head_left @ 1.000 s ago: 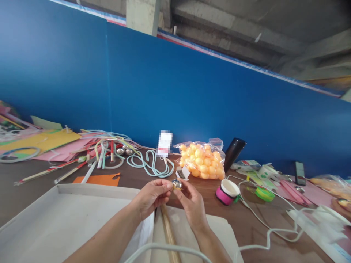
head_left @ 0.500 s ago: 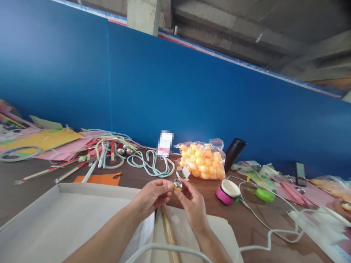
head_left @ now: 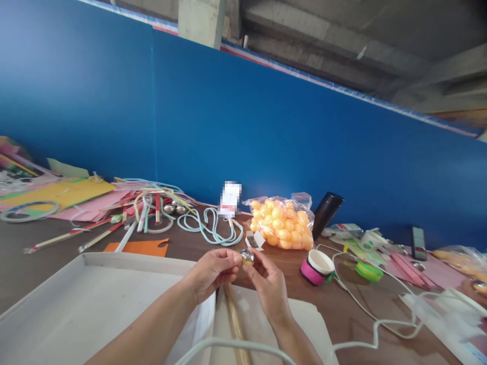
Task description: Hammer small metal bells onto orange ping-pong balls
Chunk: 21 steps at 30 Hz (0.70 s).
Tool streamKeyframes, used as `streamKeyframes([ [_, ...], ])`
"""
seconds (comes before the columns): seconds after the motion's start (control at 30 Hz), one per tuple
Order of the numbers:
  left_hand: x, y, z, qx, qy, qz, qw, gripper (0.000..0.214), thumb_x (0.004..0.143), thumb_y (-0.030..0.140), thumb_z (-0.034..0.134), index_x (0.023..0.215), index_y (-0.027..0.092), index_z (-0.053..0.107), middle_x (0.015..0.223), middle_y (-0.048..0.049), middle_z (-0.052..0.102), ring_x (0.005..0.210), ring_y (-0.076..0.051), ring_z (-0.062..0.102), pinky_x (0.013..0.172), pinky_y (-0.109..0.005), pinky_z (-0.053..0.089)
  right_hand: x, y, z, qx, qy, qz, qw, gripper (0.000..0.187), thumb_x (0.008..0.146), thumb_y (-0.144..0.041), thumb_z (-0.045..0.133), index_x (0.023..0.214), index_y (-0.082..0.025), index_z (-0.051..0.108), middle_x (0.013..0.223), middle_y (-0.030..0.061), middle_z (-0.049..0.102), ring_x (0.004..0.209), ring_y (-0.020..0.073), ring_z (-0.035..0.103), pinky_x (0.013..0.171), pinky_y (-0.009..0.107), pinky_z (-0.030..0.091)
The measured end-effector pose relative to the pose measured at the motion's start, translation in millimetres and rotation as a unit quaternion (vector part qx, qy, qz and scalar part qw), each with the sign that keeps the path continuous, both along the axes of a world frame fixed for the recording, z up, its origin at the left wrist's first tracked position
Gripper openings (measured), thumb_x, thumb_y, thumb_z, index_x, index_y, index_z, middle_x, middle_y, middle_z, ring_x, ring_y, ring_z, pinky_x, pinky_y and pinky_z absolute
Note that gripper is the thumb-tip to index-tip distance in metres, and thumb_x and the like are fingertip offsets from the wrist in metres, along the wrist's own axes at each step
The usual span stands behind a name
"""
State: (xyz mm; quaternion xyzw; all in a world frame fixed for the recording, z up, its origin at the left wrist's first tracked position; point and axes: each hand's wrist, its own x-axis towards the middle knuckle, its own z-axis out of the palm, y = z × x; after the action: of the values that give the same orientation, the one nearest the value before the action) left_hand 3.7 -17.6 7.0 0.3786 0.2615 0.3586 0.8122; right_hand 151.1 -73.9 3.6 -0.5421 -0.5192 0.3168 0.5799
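Note:
My left hand and my right hand meet above the near edge of the brown table. Both pinch a small shiny silver ball between their fingertips. Below the hands a wooden stick lies on white paper, and a small open white box of tiny parts sits just beyond them.
A large white tray lies at the near left. A bag of orange balls, a black cylinder, a pink-and-white cup, green tape, light blue cord, coloured straws and paper sheets, and a white cable crowd the table before a blue wall.

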Motion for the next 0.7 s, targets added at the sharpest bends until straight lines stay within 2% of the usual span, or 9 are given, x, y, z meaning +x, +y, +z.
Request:
streamKeyframes([
  [0.43, -1.1, -0.2, -0.1, 0.007, 0.015, 0.005, 1.000, 0.020, 0.065, 0.025, 0.073, 0.067, 0.013, 0.058, 0.058, 0.0014, 0.056, 0.049, -0.004, 0.052, 0.051, -0.013, 0.048, 0.3, -0.5, -4.6, -0.006, 0.001, 0.005, 1.000, 0.040, 0.074, -0.036, 0.068, 0.111, -0.021, 0.062, 0.094, 0.0055, 0.067, 0.084, 0.0259, 0.061, 0.068, 0.033, 0.050],
  [0.7, -1.5, 0.3, 0.0, -0.017, 0.002, -0.006, 1.000, 0.019, 0.066, 0.024, 0.073, 0.067, 0.012, 0.057, 0.057, 0.0022, 0.054, 0.048, -0.003, 0.051, 0.051, -0.014, 0.049, -1.3, -1.3, -1.3, -0.005, 0.004, 0.016, 1.000, 0.036, 0.075, -0.035, 0.068, 0.108, -0.022, 0.062, 0.098, 0.0055, 0.068, 0.088, 0.0266, 0.061, 0.072, 0.033, 0.050],
])
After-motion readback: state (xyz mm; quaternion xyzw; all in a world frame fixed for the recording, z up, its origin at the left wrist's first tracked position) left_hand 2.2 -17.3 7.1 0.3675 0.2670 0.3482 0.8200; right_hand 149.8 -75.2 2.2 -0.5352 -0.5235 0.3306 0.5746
